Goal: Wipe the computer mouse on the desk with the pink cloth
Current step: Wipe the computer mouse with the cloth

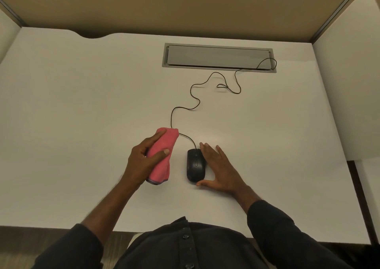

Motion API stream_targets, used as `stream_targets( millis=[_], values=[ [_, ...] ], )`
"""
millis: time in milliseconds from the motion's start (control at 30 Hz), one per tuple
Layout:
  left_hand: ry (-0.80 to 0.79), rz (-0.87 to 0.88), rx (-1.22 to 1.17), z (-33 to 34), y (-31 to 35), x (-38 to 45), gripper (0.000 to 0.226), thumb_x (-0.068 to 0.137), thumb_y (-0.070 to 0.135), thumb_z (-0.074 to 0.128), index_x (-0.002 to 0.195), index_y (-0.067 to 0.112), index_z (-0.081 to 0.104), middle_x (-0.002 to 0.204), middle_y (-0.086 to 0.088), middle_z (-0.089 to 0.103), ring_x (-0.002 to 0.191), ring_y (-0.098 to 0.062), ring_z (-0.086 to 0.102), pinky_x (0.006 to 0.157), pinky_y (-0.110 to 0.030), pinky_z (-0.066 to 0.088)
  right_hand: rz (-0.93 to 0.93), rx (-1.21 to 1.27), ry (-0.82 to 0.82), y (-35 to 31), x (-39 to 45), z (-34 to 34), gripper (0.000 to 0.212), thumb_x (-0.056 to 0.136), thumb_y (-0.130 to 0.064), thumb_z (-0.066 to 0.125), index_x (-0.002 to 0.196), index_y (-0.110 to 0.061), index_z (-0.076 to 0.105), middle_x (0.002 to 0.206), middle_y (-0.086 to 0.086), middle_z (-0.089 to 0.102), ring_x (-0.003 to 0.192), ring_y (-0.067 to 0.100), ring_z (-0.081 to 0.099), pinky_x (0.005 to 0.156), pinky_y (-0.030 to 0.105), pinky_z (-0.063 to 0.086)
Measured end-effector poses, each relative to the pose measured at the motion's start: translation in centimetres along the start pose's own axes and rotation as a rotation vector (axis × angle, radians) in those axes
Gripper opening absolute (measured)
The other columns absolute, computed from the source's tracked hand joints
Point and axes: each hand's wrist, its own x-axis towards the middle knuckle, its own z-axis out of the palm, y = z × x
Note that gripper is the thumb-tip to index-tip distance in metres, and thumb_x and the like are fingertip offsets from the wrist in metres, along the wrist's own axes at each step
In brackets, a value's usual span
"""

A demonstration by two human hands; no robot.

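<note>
Pink cloth sits bunched in my left hand, fingers curled round it, just left of the black mouse mid-desk. My right hand lies flat and open against the mouse's right side; I'd brace there, then wipe front to back. The cable trails away; white desk gives room all round

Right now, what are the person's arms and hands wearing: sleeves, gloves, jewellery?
Both arms wear dark, near-black long sleeves, pushed up so the forearms show. The left hand and right hand are bare: no gloves, and no rings or watch visible. The sleeves match a dark button-front shirt, with a row of dark buttons down the middle.
</note>
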Motion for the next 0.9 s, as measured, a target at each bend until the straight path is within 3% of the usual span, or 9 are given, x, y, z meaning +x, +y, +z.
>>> stream_targets(
  millis=[100, 233, 333, 533, 667, 800, 900],
  values=[
    [-0.023, 0.013, 0.072, 0.4, -0.6, 0.3, 0.063, 0.076, 0.046, 0.071, 0.135, 0.047, 0.05, 0.13, 0.013, 0.058, 0.108, -0.011, 0.06, 0.078, -0.023, 0.053, 0.005, -0.01, -0.025, 0.1, 0.0, 0.1, 0.11, 0.081, -0.074, 0.056, 0.156, -0.014, 0.003, 0.164, -0.002, 0.004, 0.15, 0.016, 0.006, 0.12, 0.049, 0.012],
    [-0.078, 0.074, 0.228, 1.0, -1.6, 0.5, 0.06, 0.078, 0.049, 0.07, 0.134, 0.053, 0.049, 0.124, 0.024, 0.054, 0.107, 0.001, 0.055, 0.082, -0.018, 0.048, 0.013, -0.014, -0.039, 0.1, 0.0, 0.0, 0.109, 0.082, -0.074, 0.056, 0.156, -0.014, 0.005, 0.164, -0.002, 0.006, 0.15, 0.014, 0.007, 0.121, 0.047, 0.012],
    [-0.115, 0.121, 0.365, 1.7, -2.3, 0.8, 0.057, 0.079, 0.049, 0.068, 0.132, 0.055, 0.049, 0.12, 0.02, 0.054, 0.104, 0.006, 0.052, 0.083, -0.017, 0.044, 0.014, -0.02, -0.036, 0.0, 0.0, 0.0, 0.107, 0.082, -0.073, 0.057, 0.156, -0.013, 0.007, 0.164, -0.001, 0.008, 0.15, 0.014, 0.008, 0.121, 0.046, 0.012],
    [-0.22, 0.17, 0.769, 4.0, -3.2, 1.8, 0.058, 0.082, 0.051, 0.065, 0.137, 0.048, 0.047, 0.129, 0.005, 0.051, 0.113, -0.018, 0.053, 0.088, -0.034, 0.05, 0.017, -0.017, -0.028, -0.1, -0.1, -0.1, 0.107, 0.082, -0.072, 0.058, 0.155, -0.009, 0.011, 0.163, 0.001, 0.013, 0.15, 0.014, 0.01, 0.12, 0.048, 0.014],
    [-0.297, 0.207, 0.931, 5.4, -3.2, 2.0, 0.054, 0.086, 0.052, 0.06, 0.139, 0.047, 0.047, 0.139, 0.001, 0.047, 0.121, -0.021, 0.048, 0.092, -0.039, 0.049, 0.037, 0.004, -0.029, -0.2, 0.0, -0.1, 0.111, 0.081, -0.073, 0.059, 0.156, -0.011, 0.007, 0.163, 0.0, 0.012, 0.149, 0.011, 0.009, 0.122, 0.043, 0.01],
    [-0.307, 0.232, 1.0, 5.8, -3.3, 2.2, 0.052, 0.089, 0.05, 0.059, 0.139, 0.044, 0.048, 0.137, -0.001, 0.049, 0.118, -0.022, 0.049, 0.088, -0.038, 0.049, 0.094, 0.085, 0.006, -0.4, -0.1, -0.2, 0.115, 0.077, -0.074, 0.062, 0.156, -0.019, 0.0, 0.163, -0.005, 0.013, 0.148, 0.002, 0.001, 0.121, 0.028, -0.001],
    [-0.314, 0.241, 1.022, 5.8, -3.3, 2.4, 0.049, 0.091, 0.047, 0.058, 0.139, 0.043, 0.049, 0.133, -0.003, 0.051, 0.115, -0.024, 0.051, 0.085, -0.038, 0.05, 0.082, 0.091, -0.002, -0.5, -0.1, -0.3, 0.116, 0.076, -0.075, 0.062, 0.156, -0.02, -0.001, 0.163, -0.006, 0.013, 0.148, 0.004, 0.005, 0.122, 0.03, 0.002]
  ],
)
